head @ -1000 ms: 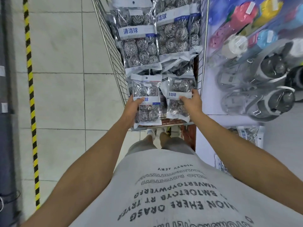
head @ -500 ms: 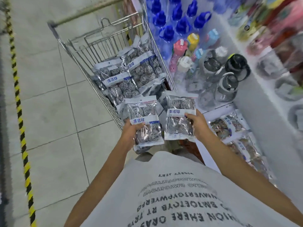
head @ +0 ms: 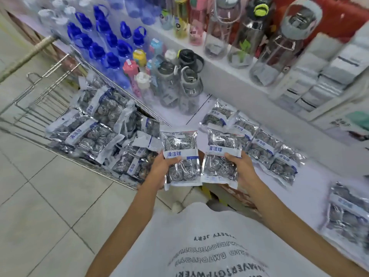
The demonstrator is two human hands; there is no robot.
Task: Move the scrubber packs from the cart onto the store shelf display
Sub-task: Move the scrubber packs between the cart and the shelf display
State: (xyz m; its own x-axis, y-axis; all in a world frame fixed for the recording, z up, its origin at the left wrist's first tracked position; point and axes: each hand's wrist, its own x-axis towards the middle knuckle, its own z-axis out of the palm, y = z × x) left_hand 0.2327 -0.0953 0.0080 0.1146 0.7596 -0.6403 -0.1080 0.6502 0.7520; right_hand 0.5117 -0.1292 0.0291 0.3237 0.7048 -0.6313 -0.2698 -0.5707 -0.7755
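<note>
My left hand (head: 159,170) grips one clear pack of steel scrubbers (head: 180,158) with a white and blue label. My right hand (head: 242,168) grips a second scrubber pack (head: 220,156) beside it. Both packs hang in the air between the wire cart (head: 40,100) on the left and the white shelf display (head: 323,168) on the right. Several more packs (head: 93,132) lie piled in the cart. Several packs (head: 265,148) lie in rows on the shelf just right of my right hand.
Water bottles (head: 179,84) with blue, pink and grey lids stand at the back of the shelf. Taller clear bottles (head: 277,43) line an upper ledge. Another scrubber pack (head: 347,212) lies at the shelf's near right. Tiled floor (head: 50,206) spreads on the left.
Both hands lifted a pack each out of the cart and carried them right, toward the shelf. My view turned right, so the shelf with laid-out packs now shows.
</note>
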